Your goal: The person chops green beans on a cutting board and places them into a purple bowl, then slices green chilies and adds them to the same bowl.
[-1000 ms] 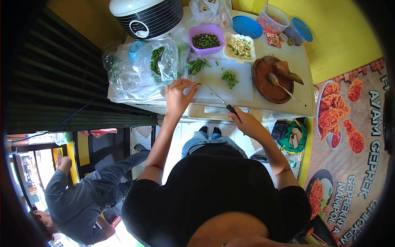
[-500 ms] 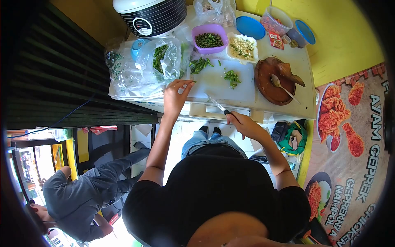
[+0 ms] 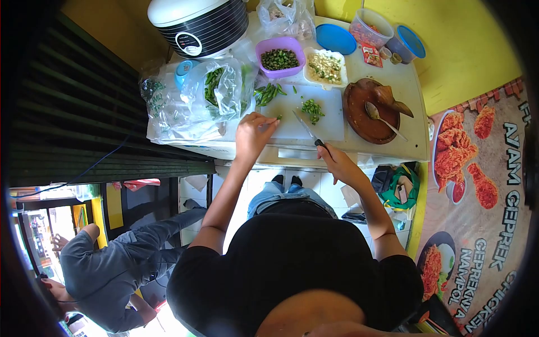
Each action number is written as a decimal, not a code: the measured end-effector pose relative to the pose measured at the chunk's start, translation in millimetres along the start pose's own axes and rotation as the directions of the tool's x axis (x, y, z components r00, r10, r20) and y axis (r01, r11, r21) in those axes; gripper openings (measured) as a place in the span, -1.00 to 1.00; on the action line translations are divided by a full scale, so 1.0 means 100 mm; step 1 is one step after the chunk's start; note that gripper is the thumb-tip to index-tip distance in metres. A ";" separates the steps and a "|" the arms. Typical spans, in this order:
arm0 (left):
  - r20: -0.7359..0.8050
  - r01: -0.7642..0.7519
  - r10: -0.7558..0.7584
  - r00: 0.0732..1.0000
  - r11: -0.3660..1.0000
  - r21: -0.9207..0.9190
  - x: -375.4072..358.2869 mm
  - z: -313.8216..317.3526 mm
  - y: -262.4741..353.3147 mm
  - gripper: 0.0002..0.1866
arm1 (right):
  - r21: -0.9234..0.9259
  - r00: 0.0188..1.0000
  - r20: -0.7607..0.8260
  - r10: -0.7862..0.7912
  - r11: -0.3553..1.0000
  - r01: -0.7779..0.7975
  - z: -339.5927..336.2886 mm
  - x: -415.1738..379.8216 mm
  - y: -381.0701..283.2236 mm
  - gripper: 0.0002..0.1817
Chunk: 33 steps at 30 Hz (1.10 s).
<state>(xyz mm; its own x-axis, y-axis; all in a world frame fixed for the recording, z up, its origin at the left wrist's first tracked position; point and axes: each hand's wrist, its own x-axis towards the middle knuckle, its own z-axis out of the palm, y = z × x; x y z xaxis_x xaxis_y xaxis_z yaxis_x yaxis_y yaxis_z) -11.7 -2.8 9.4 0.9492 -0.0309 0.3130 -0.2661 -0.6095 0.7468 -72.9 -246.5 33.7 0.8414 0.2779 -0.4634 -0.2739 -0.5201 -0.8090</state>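
Note:
My left hand (image 3: 255, 135) is over the left part of the white cutting board (image 3: 331, 126), its fingertips pinched on a small green chili piece (image 3: 279, 117). My right hand (image 3: 338, 162) grips the black handle of a knife (image 3: 306, 126), whose blade points up and left over the board. Between the knife and the board's right side lies a pile of chopped green chilies (image 3: 312, 110). Whole green chilies (image 3: 269, 94) rest at the upper left of the board. Behind it stand a purple bowl (image 3: 281, 40) of chopped green pieces and a white tray (image 3: 343, 78) with pale and green pieces.
A stone mortar (image 3: 353, 121) with a spoon (image 3: 386, 123) stands right of the board. Plastic bags of green chilies (image 3: 213, 84) lie left, below a rice cooker (image 3: 199, 28). Blue lids and tubs sit at the back. Another person (image 3: 106, 264) is at the lower left.
Both hands have shifted slightly right, and the knife is now nearer the chopped pile. My left hand with the green piece is further over the board. The view has shifted slightly.

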 end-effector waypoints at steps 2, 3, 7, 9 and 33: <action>-0.042 -0.107 0.108 0.993 0.993 0.043 0.00 0.14 -0.01 -0.87 | 0.013 1.000 0.007 -0.005 1.000 0.005 -0.01 0.00 -0.01 -0.53; -0.040 -0.110 0.112 0.993 0.993 0.042 0.00 0.17 0.03 -0.87 | 0.014 1.000 0.003 -0.006 1.000 0.005 -0.01 0.00 -0.02 -0.53; 0.070 -0.105 0.100 0.992 0.992 0.071 0.02 0.24 0.15 -0.85 | 0.021 1.000 -0.013 -0.013 1.000 0.013 -0.01 0.00 -0.05 -0.55; 0.094 -0.066 0.059 0.994 0.995 0.081 0.05 0.26 0.18 -0.86 | 0.022 1.000 -0.013 -0.014 1.000 0.014 -0.01 -0.02 -0.07 -0.55; 0.099 -0.041 0.036 0.994 0.998 0.055 0.16 0.36 0.19 -0.87 | -0.153 0.998 -0.065 0.016 0.988 -0.026 -0.04 -0.03 -0.21 -0.60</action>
